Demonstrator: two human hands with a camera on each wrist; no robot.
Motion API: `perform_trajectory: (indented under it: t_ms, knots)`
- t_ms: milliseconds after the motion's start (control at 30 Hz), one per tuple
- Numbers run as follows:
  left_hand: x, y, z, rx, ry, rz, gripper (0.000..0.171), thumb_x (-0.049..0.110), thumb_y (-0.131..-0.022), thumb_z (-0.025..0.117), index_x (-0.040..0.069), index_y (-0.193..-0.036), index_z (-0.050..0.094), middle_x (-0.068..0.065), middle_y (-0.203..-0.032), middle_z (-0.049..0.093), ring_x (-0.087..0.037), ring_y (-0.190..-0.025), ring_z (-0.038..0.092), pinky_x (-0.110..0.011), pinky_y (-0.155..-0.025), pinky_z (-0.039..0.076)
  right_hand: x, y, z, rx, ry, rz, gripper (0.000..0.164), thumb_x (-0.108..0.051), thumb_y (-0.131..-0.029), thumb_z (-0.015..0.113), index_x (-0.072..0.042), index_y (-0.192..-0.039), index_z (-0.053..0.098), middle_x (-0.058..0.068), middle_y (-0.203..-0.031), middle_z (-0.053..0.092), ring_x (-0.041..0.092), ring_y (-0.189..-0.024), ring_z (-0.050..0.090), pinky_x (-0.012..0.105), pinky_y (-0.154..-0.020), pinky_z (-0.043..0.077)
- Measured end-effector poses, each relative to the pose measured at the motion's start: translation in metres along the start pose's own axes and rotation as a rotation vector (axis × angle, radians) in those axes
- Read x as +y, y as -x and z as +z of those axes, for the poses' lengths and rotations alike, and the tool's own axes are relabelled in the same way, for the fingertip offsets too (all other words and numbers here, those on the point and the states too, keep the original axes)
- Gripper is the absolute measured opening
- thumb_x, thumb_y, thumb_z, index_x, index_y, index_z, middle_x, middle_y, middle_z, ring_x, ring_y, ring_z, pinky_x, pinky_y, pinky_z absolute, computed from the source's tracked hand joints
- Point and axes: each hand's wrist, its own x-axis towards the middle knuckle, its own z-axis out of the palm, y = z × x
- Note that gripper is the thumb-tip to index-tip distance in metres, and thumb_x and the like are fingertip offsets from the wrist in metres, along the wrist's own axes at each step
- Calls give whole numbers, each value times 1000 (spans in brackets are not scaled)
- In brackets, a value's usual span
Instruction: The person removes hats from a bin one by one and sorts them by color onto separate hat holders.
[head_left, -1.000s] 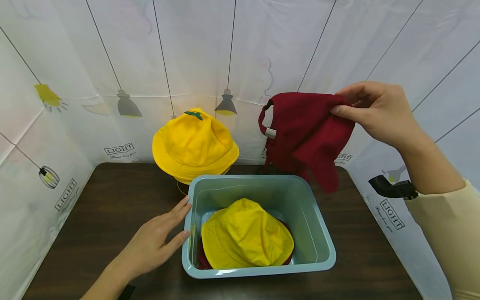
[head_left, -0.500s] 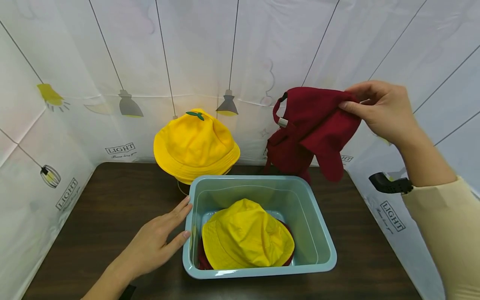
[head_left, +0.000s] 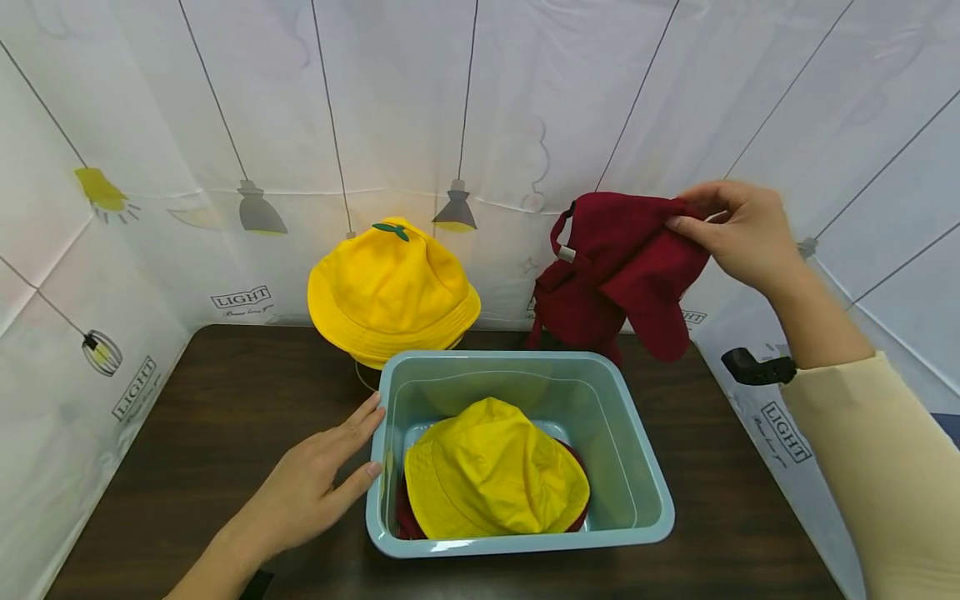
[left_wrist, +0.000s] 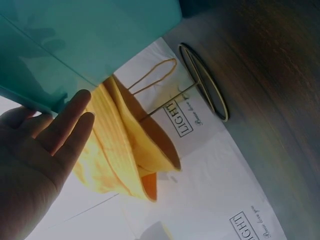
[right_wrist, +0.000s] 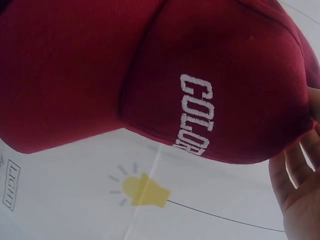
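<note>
My right hand (head_left: 742,233) pinches the crown of a dark red baseball cap (head_left: 652,250), held up behind the tub's back right corner. White embroidered letters show on that cap's front (right_wrist: 240,100) in the right wrist view. Overlapped by it, more dark red cloth (head_left: 573,317) hangs lower, with a strap. At the blue-green plastic tub (head_left: 651,471), the straight fingers of my left hand (head_left: 318,479) rest on the left rim. Inside lies a yellow bucket hat (head_left: 491,471), with dark red fabric (head_left: 408,517) peeking out from under it.
Yellow bucket hats (head_left: 390,287), the front one with a green leaf, sit stacked at the back left on a wire stand (left_wrist: 199,82). A white printed sheet (head_left: 255,100) encloses the back and sides of the dark wooden table (head_left: 225,417).
The baseball cap first moved up and to the right in my right hand, then came down a little. My left hand has stayed at the tub's rim.
</note>
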Motion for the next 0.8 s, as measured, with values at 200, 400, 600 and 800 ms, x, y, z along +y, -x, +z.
perform_trajectory:
  t_ms: [200,400,600,800]
  knots:
    - [0,0,0,-1,1,-1,63,33,-108,60,13,-163,38,1,-171,28,-28,-146,45,-60,-108,47,12,-1,12,-25,-2,-13,33,-25,-96,79,-5,-123,75,-17,-94,71,9,-85,65,13,-61,52]
    - [1,0,0,-2,-2,-2,62,33,-108,59,12,-163,39,0,-171,28,-28,-146,46,-61,-108,47,16,-1,21,-57,-1,17,36,-27,-96,78,-5,-125,74,-4,-104,71,9,-86,64,14,-61,52]
    - [1,0,0,-1,-5,-4,62,33,-108,60,12,-163,39,0,-171,29,-28,-146,46,-61,-108,47,19,-1,30,-70,31,9,34,-26,-97,77,-6,-125,74,12,-113,70,10,-86,63,13,-61,51]
    - [2,-1,0,-4,-3,-6,62,34,-108,60,12,-162,39,0,-171,29,-28,-146,46,-61,-108,47,21,-1,40,-78,46,-29,30,-21,-96,79,-6,-121,76,15,-112,72,10,-84,64,12,-63,49]
